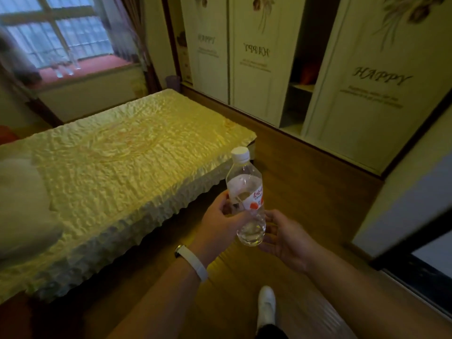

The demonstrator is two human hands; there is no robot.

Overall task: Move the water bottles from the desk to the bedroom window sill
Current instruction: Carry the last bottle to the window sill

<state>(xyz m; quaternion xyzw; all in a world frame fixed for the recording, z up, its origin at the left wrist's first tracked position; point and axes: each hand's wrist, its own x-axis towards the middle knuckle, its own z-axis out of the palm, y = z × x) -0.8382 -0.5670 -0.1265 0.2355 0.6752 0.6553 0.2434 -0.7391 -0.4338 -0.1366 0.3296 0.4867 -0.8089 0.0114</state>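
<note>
With your left hand [221, 217] gripping the water bottle [247, 199] upright near the bed [117, 155] and your right hand [285, 237] open beside its base, a few bottles [64, 67] seem to stand already on the far-left window sill [97, 67], this one undelivered.

Dim, yellowish room — daylit window [56, 33] blurred, edges warped.

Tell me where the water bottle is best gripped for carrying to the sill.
Probably around the labelled mid-body of the water bottle, from the left side, as the left hand does. The bottle tilts, cap up; the right hand sits open near its base.
</note>
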